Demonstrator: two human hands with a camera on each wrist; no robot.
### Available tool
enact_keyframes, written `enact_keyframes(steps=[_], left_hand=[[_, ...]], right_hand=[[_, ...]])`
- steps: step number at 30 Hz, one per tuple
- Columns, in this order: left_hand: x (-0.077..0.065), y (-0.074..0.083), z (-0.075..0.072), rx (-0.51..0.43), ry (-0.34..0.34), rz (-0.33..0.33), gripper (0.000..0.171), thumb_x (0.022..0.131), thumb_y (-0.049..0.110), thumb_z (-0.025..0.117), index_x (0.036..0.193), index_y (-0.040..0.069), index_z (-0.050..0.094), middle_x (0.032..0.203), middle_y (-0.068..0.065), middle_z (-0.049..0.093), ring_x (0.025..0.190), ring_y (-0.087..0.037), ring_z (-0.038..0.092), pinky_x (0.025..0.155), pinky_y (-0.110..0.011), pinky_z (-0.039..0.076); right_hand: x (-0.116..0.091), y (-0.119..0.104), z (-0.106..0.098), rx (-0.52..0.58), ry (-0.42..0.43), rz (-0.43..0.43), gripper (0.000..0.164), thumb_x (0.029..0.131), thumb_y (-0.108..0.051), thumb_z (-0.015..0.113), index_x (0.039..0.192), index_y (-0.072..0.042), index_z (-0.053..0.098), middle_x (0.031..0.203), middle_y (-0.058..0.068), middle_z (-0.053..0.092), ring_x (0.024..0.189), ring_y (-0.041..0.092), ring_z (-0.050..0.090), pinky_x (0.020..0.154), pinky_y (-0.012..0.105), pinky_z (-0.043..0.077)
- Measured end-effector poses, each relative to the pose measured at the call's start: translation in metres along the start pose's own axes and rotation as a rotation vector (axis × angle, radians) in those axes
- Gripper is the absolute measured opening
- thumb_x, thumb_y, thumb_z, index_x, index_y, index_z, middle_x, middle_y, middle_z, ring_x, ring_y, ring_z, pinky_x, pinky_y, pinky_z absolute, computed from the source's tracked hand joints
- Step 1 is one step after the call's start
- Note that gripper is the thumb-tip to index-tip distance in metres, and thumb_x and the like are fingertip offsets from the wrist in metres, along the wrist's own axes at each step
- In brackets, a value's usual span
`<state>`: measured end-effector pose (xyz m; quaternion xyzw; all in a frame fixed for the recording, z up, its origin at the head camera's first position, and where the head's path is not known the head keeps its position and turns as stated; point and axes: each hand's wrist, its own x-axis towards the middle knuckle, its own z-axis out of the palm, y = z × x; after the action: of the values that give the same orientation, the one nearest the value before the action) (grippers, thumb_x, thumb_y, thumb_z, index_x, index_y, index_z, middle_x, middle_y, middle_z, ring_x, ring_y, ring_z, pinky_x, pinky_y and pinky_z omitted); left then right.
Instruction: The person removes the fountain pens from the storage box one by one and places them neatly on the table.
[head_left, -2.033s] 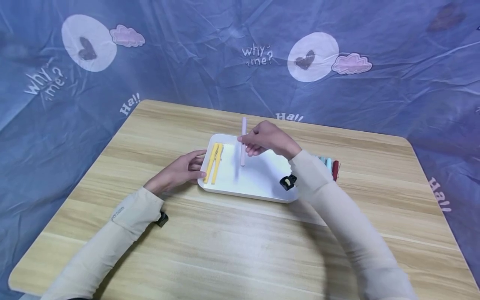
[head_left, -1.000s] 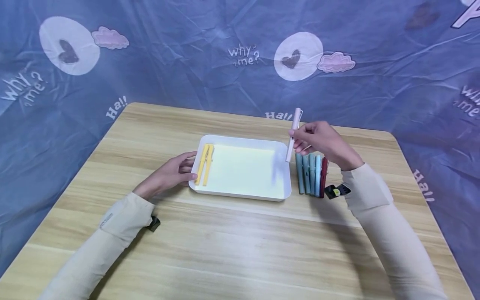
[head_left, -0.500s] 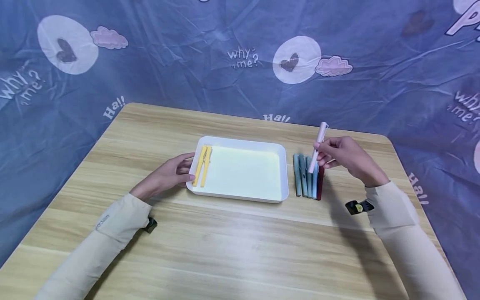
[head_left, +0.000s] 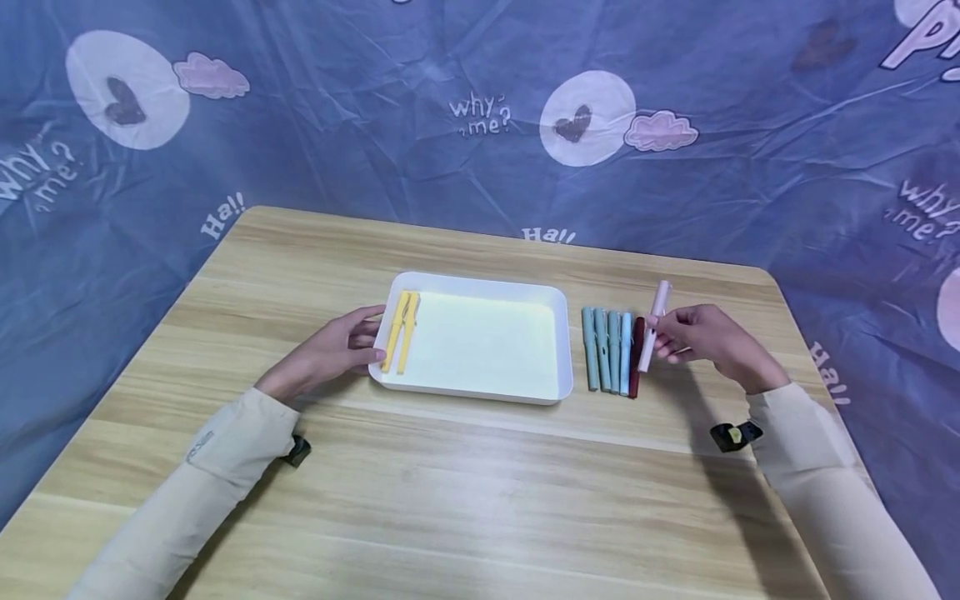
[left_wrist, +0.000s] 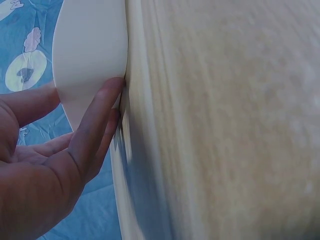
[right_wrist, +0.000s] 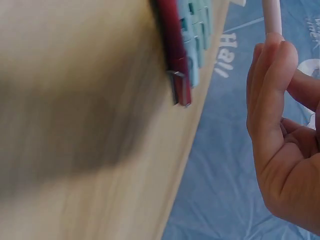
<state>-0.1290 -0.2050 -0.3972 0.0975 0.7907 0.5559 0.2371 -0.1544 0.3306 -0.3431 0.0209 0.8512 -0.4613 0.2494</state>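
Observation:
My right hand (head_left: pixel 708 337) pinches a pale pink pen (head_left: pixel 662 298) between thumb and fingers, tilted above the table at the right end of a row of pens. In the right wrist view the pen (right_wrist: pixel 272 17) rises past the fingertips. Nearest to it lies a dark red pen (head_left: pixel 637 358), then a light blue pen (head_left: pixel 626 354) and several grey-green pens (head_left: pixel 590 350). My left hand (head_left: pixel 337 350) holds the left side of a white tray (head_left: pixel 480 287); in the left wrist view its fingers lie against the tray's outer wall (left_wrist: pixel 92 40). Two yellow pens (head_left: pixel 406 342) lie inside the tray's left end.
The wooden table (head_left: pixel 450 492) extends around the tray and pens. Behind it hangs a blue printed cloth (head_left: pixel 375 125). A dark wrist camera (head_left: pixel 737 435) sits on the right sleeve, another (head_left: pixel 297 451) on the left.
My right hand has carried the pale pink pen from above the tray rightward, across the pen row, and lowered it beside the dark red pen. My left hand has stayed at the tray.

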Motion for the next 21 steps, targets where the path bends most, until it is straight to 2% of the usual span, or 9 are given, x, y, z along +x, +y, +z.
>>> enact_keyframes(steps=[8, 21], left_hand=[[-0.001, 0.000, 0.000, 0.009, 0.002, -0.012, 0.078, 0.102, 0.003, 0.065, 0.165, 0.002, 0.019, 0.162, -0.028, 0.033, 0.142, -0.045, 0.043, 0.093, -0.040, 0.060], [0.001, 0.001, 0.000, 0.020, 0.003, -0.009, 0.078, 0.102, 0.004, 0.065, 0.165, 0.002, 0.019, 0.162, -0.027, 0.034, 0.142, -0.044, 0.043, 0.095, -0.039, 0.059]], right_hand=[[0.002, 0.017, -0.001, 0.001, -0.037, 0.052, 0.041, 0.111, -0.028, 0.052, 0.116, 0.012, 0.060, 0.090, 0.006, 0.068, 0.079, 0.011, 0.067, 0.076, 0.029, 0.063], [0.010, 0.036, -0.002, 0.055, -0.109, 0.126, 0.033, 0.112, -0.026, 0.052, 0.107, 0.005, 0.060, 0.086, 0.004, 0.068, 0.075, 0.010, 0.067, 0.073, 0.025, 0.062]])
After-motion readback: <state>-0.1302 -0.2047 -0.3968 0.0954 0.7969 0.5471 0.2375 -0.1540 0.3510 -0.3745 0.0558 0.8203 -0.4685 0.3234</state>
